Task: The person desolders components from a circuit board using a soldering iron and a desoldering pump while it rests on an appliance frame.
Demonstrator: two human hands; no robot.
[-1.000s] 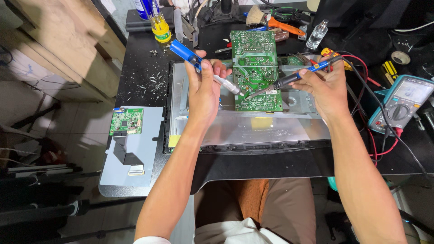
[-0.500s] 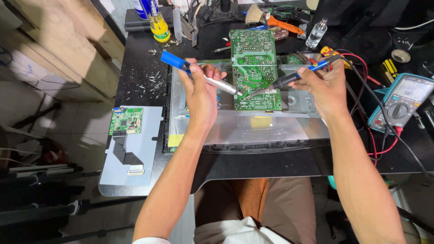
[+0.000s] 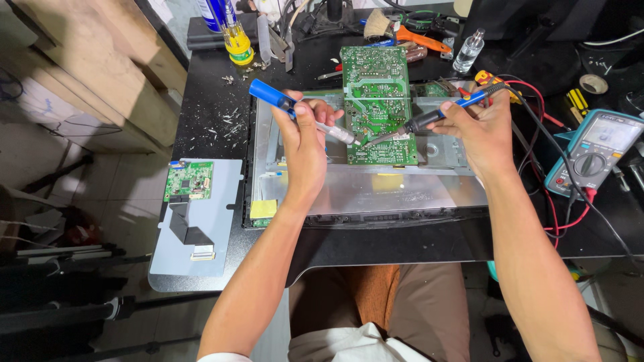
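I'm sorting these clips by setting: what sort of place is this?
Likely an electronics repair bench: a green circuit board worked on with a soldering iron, a multimeter beside it, and a desoldering pump in hand.

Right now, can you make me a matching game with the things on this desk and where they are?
Things:
1. soldering iron
2. desoldering pump
3. multimeter
4. small green board

Places:
A. in the left hand
B. on the grey panel at the desk's left edge
C. in the right hand
D. at the right side of the desk, with red and black leads

Pairs: 1-C, 2-A, 3-D, 4-B
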